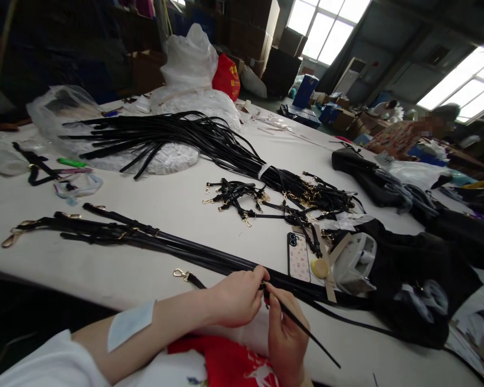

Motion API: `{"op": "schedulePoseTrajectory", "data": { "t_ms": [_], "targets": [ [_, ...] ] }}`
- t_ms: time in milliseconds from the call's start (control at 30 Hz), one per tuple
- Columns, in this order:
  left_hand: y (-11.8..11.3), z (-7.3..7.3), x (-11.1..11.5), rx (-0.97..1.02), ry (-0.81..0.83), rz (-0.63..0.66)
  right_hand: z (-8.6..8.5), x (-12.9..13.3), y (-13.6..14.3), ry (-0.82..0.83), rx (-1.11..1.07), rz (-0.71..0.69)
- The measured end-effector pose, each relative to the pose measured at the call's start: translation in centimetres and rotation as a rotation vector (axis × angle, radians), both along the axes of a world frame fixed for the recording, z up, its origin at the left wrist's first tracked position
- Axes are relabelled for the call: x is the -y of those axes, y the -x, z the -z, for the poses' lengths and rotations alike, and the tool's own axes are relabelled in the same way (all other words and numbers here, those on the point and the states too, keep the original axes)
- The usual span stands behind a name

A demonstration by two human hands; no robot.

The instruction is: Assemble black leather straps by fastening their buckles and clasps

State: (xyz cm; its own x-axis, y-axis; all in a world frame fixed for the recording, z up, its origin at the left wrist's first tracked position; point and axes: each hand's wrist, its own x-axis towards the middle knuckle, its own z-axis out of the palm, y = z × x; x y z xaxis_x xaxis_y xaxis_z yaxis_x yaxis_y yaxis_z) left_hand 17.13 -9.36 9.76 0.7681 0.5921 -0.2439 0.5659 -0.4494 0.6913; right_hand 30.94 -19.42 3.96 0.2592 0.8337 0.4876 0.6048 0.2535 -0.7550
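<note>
Near the table's front edge, my left hand (241, 296) and my right hand (287, 328) meet, both closed on a narrow black strap (306, 332). The strap's tapered end points down to the right out of my right hand. A small gold-coloured fitting shows between my fingertips, partly hidden. On the left, a short black strap end with a gold snap hook (181, 274) sticks out from behind my left wrist. Just beyond my hands lies a bundle of long black straps (193, 250) with gold buckles and a hook at its left end.
A large tied bundle of black straps (210, 137) lies farther back, with short hooked straps (237, 196) before it. A phone (298, 258), a yellow disc (320, 267) and a white container (357, 260) lie right. Black bags (411, 279) crowd the right side; a person (403, 137) sits beyond.
</note>
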Motion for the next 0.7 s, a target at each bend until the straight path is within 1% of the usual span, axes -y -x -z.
{"op": "schedulePoseTrajectory", "data": {
  "t_ms": [100, 200, 300, 400, 533, 700],
  "targets": [
    [-0.02, -0.23, -0.06, -0.03, -0.006, 0.022, -0.47, -0.08, -0.02, 0.006, 0.021, -0.026],
    [0.08, -0.42, -0.21, -0.011, -0.01, 0.016, -0.78, -0.06, -0.32, 0.001, 0.037, -0.045],
    [0.16, -0.52, -0.29, 0.052, -0.007, 0.003, -0.72, 0.15, -0.68, -0.018, 0.031, 0.013],
    [0.15, -0.49, -0.28, 0.092, 0.006, -0.006, -0.36, 0.43, -0.84, 0.013, -0.023, 0.069],
    [-0.06, -0.3, -0.22, 0.081, 0.009, -0.012, 0.01, 0.64, -0.67, 0.068, -0.079, 0.074],
    [-0.48, -0.07, -0.26, 0.069, -0.001, -0.02, -0.25, 0.48, -0.18, 0.092, -0.067, 0.051]
  ]
}}
